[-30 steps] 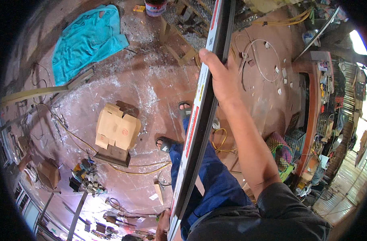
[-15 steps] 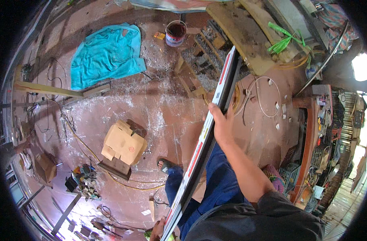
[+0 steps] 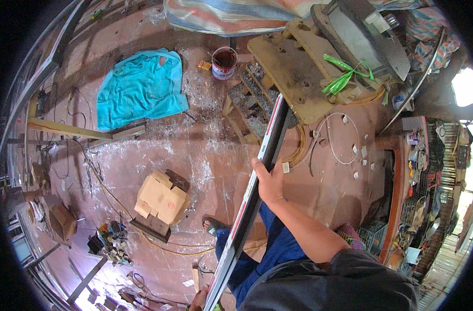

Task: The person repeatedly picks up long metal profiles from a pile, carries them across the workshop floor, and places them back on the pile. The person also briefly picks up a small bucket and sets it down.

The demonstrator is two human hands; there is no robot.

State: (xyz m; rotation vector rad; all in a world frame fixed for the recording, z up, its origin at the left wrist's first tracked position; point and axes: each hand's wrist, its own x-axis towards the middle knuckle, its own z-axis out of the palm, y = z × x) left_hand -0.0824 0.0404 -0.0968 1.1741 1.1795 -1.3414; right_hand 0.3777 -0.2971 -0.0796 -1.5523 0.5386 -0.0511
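A long straight metal profile (image 3: pixel 253 193), black along one side and covered on the other with white film bearing red marks, slants across my body. Its far end reaches the grimy wooden frame. Around its middle, my right hand (image 3: pixel 270 181) is closed, thumb lying on the white face. My left hand (image 3: pixel 199 299) grips the profile near its lower end at the picture's bottom edge; part of that hand is hidden. Below the profile are my legs in blue trousers, with a sandalled foot (image 3: pixel 211 225) on the floor.
A flattened cardboard box (image 3: pixel 161 199) and a turquoise cloth (image 3: pixel 140 90) lie to the left. A paint bucket (image 3: pixel 224 67) stands beside brown boards (image 3: pixel 288 72) at the far side. A yellow hose (image 3: pixel 174 242) crosses the floor. Crowded shelves (image 3: pixel 418 181) stand at right.
The view has tilted farther out, so floor objects sit lower in the picture. The profile's far end and my right hand have shifted left. Both hands keep hold of it.
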